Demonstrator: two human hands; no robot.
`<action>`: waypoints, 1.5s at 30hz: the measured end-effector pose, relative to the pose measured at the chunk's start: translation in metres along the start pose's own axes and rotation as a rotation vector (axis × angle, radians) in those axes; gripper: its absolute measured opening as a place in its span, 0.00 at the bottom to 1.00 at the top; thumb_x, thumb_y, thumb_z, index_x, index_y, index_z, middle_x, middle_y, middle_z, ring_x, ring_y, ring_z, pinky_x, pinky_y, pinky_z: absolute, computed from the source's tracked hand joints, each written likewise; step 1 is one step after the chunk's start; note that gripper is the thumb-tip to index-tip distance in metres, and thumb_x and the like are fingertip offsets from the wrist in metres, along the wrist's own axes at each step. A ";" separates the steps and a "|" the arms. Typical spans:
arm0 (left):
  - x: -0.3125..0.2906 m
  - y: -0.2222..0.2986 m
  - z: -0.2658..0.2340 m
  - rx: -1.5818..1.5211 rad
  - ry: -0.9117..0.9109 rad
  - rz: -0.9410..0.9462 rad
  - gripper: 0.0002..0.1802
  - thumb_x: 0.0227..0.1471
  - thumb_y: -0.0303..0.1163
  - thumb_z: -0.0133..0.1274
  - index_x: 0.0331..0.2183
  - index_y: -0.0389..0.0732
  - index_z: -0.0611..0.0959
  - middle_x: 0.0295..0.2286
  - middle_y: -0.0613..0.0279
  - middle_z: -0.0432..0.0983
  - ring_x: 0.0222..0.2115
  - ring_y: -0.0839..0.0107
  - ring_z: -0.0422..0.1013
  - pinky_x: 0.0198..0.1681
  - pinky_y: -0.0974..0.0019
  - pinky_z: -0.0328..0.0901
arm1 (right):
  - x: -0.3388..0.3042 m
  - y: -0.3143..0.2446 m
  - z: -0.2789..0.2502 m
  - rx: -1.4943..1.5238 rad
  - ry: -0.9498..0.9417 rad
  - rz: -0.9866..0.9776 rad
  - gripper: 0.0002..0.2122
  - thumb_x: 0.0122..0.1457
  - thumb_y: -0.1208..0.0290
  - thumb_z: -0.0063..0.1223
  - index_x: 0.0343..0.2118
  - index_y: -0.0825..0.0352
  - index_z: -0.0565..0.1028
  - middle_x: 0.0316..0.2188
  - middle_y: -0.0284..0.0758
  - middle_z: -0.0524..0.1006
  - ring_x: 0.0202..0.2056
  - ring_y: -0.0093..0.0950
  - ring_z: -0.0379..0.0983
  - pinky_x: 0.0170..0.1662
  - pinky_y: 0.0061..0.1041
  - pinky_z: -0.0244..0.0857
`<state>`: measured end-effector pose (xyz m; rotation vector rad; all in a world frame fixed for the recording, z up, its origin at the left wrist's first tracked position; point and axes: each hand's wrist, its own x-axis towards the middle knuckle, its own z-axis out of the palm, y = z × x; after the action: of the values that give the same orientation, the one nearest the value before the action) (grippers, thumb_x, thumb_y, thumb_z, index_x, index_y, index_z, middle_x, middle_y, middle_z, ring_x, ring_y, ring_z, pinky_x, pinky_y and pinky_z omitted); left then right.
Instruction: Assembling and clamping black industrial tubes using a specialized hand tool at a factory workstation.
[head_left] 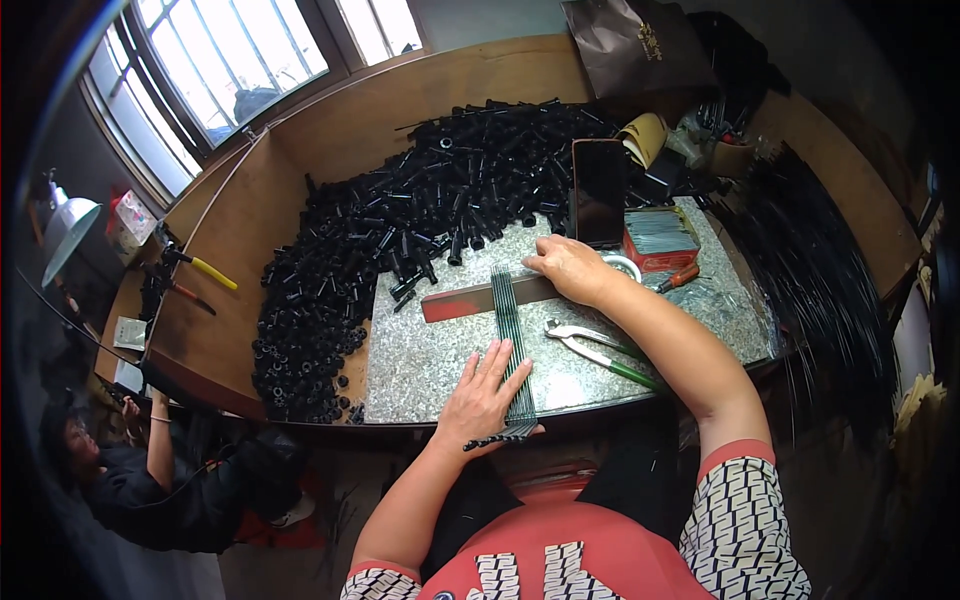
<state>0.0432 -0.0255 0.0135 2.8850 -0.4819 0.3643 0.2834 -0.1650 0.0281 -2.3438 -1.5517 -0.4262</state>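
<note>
On the speckled stone slab (430,370) lies a flat row of thin dark green rods (503,300) with black ends near me. My left hand (480,400) grips the row near the slab's front edge, fingers stretched over the top and a thumb tip showing on the other side. A long flat bar (455,303), reddish at its left end, lies crosswise by the rods' far part. My right hand (575,272) is closed over the bar's right end; its fingertips are partly hidden. Green-handled pincers (590,347) lie to the right of the rods.
Many black tubular parts (450,190) heap up behind and left of the slab. A dark phone (598,190), a red box of thin rods (660,240) and a screwdriver (680,277) sit right. Long black rods (820,260) lie far right. Another person (170,470) sits at lower left.
</note>
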 end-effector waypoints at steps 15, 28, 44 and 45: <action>0.001 -0.001 0.001 -0.006 0.010 0.004 0.50 0.35 0.61 0.61 0.55 0.39 0.67 0.57 0.38 0.54 0.60 0.47 0.50 0.61 0.50 0.46 | 0.011 -0.005 -0.001 -0.055 -0.014 -0.045 0.15 0.52 0.76 0.45 0.43 0.63 0.77 0.33 0.40 0.71 0.40 0.36 0.70 0.44 0.32 0.65; 0.001 -0.002 0.004 0.001 0.020 0.008 0.50 0.36 0.60 0.61 0.55 0.40 0.67 0.57 0.38 0.54 0.60 0.47 0.50 0.61 0.50 0.46 | 0.008 -0.005 0.003 0.008 -0.035 0.008 0.16 0.54 0.77 0.45 0.45 0.60 0.76 0.35 0.39 0.71 0.43 0.35 0.69 0.47 0.31 0.65; 0.001 -0.003 0.004 0.031 0.047 0.025 0.49 0.38 0.65 0.54 0.56 0.42 0.67 0.55 0.39 0.58 0.58 0.48 0.55 0.58 0.48 0.50 | 0.012 -0.011 0.001 -0.026 -0.042 -0.015 0.16 0.54 0.75 0.45 0.46 0.60 0.76 0.35 0.38 0.71 0.42 0.35 0.69 0.47 0.31 0.65; 0.001 -0.003 0.004 0.033 0.047 0.026 0.49 0.38 0.65 0.54 0.55 0.42 0.68 0.55 0.39 0.58 0.58 0.48 0.55 0.59 0.48 0.50 | 0.012 -0.011 0.001 -0.026 -0.042 -0.016 0.16 0.54 0.75 0.45 0.46 0.60 0.76 0.35 0.38 0.71 0.42 0.35 0.69 0.47 0.31 0.65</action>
<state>0.0459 -0.0243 0.0096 2.8976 -0.5108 0.4472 0.2782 -0.1504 0.0325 -2.3764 -1.5938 -0.4060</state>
